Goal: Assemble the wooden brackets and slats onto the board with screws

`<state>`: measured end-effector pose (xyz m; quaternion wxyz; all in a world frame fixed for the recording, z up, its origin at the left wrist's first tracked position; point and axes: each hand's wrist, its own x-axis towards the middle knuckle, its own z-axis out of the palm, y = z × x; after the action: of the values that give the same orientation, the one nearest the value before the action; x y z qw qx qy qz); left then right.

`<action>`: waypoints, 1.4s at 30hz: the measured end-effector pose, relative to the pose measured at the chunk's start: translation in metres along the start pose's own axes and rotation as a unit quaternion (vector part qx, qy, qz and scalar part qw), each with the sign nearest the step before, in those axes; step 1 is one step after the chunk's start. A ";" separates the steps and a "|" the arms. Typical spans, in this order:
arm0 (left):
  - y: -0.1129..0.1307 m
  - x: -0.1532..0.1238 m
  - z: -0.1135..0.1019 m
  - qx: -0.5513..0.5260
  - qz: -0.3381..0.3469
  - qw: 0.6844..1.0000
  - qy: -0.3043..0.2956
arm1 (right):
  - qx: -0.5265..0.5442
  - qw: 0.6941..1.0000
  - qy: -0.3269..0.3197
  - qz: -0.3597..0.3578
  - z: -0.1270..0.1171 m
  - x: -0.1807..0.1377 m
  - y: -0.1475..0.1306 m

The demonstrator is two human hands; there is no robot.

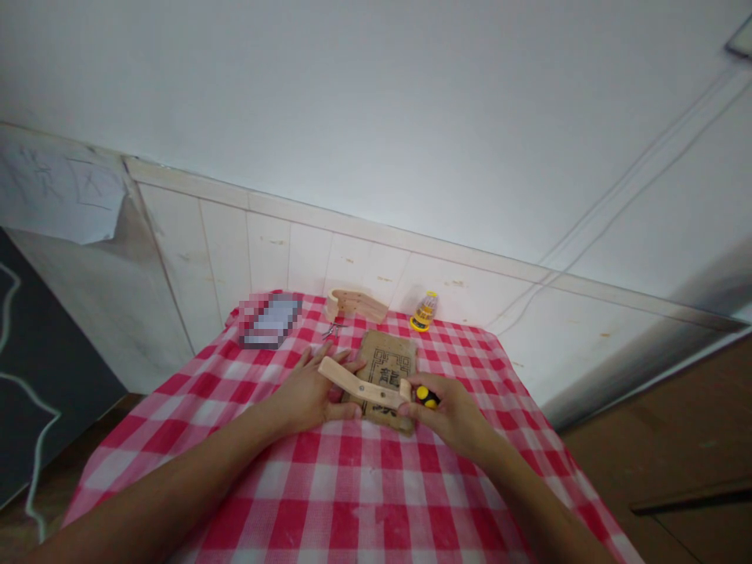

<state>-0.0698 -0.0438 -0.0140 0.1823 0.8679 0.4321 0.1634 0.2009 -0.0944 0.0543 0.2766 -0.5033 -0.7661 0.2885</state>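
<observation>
- While the left hand (311, 395) closes around the near end of a pale wooden strip (361, 384), the strip lies slanted over a brown printed board (388, 362) on the red-and-white checked tablecloth (352, 501).
- Curled shut, the right hand (450, 411) grips a small yellow-and-black tool (427, 397), its tip at the strip's far end; it looks like a stubby screwdriver, though the view is too small to be sure.
- Thin, stiff and light, the strip would likely pivot if pressed at one end only, so the hold is best kept near its middle or the end away from the tool.
- Further back on the cloth lie a curved wooden piece (356, 304), a yellow bit holder (424, 312) and a blurred flat object (269, 319).
</observation>
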 end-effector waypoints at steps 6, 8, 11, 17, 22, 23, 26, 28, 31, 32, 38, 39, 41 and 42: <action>-0.001 0.002 0.000 -0.018 0.005 1.000 -0.001 | -0.004 1.000 -0.009 -0.015 -0.001 0.001 -0.003; -0.001 0.002 0.000 -0.028 0.010 1.000 -0.001 | -0.009 1.000 -0.011 -0.015 -0.001 0.001 -0.004; -0.001 0.002 -0.001 -0.033 0.007 0.999 -0.005 | -0.023 1.000 -0.005 -0.010 -0.001 0.001 -0.005; -0.003 0.002 0.002 -0.062 -0.002 0.998 0.002 | -0.010 1.000 0.003 0.001 -0.002 -0.002 0.003; -0.002 0.005 0.001 -0.323 -0.006 0.945 0.042 | 0.108 0.985 0.124 0.052 -0.022 0.001 -0.004; 0.000 0.005 -0.001 -0.391 -0.015 0.919 0.047 | 0.170 0.974 0.145 0.046 -0.026 0.004 -0.009; 0.005 0.004 -0.005 -0.482 -0.059 0.873 0.050 | 0.292 0.943 0.159 0.004 -0.027 0.020 -0.033; 0.008 0.002 -0.006 -0.480 -0.069 0.874 0.036 | 0.295 0.944 0.143 -0.027 -0.019 0.031 -0.048; 0.011 0.001 -0.005 -0.477 -0.063 0.877 0.024 | 0.230 0.965 0.114 -0.058 -0.002 0.045 -0.060; 0.012 0.001 -0.004 -0.478 -0.061 0.876 0.025 | 0.214 0.969 0.105 -0.063 0.004 0.048 -0.061; 0.012 0.002 -0.003 -0.482 -0.062 0.874 0.024 | 0.184 0.978 0.069 -0.067 0.024 0.048 -0.048; 0.012 0.002 -0.003 -0.479 -0.062 0.875 0.025 | 0.182 0.979 0.069 -0.065 0.025 0.047 -0.047; 0.012 0.002 -0.003 -0.475 -0.060 0.878 0.021 | 0.179 0.979 0.069 -0.062 0.025 0.045 -0.045; 0.012 0.002 -0.003 -0.474 -0.058 0.878 0.018 | 0.176 0.980 0.068 -0.060 0.026 0.045 -0.045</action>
<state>-0.0615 -0.0484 -0.0056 0.5734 0.6478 0.3554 0.3539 0.1396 -0.0713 0.0755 0.4294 -0.4182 -0.7114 0.3668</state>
